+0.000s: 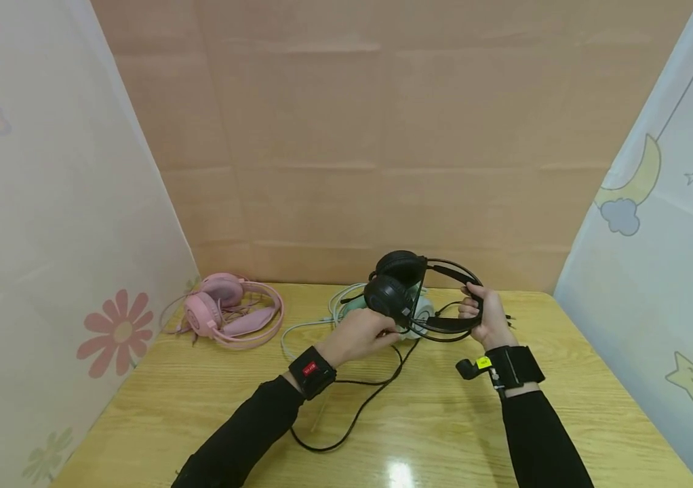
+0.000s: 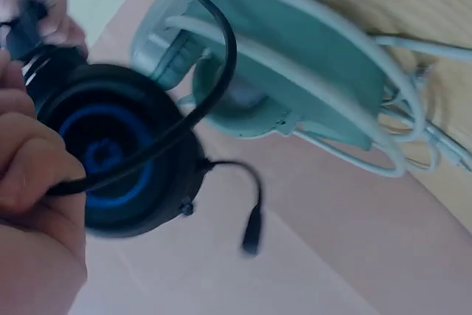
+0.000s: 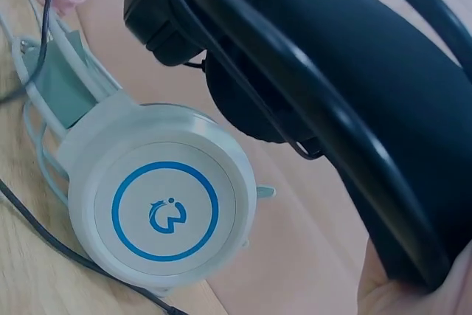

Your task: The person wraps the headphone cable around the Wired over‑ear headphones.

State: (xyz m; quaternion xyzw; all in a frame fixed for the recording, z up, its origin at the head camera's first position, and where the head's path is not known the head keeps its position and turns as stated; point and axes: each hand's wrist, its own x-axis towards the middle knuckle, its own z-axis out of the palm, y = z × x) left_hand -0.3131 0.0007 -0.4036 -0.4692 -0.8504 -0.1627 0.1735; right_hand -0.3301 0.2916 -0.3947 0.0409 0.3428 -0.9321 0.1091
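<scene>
My right hand (image 1: 489,320) grips the headband of black over-ear headphones (image 1: 386,296), raised with the ear cups toward the left. Close by the ear cups, my left hand (image 1: 360,337) has its fingers curled round a black cable (image 2: 221,79), which arcs out of them in the left wrist view. Mint-green headphones (image 3: 228,189) with a blue ring on the cup lie on the table just behind, partly covered by the black pair in the head view. A short black plug lead (image 2: 252,230) dangles from the black ear cup.
Pink headphones (image 1: 203,316) lie at the table's left back. A loop of black cord (image 1: 352,421) trails over the wooden table (image 1: 444,434) toward the front. Pale mint cable (image 1: 300,327) is coiled left of the mint pair. Printed panels stand on both sides, a brown backdrop (image 1: 322,135) behind.
</scene>
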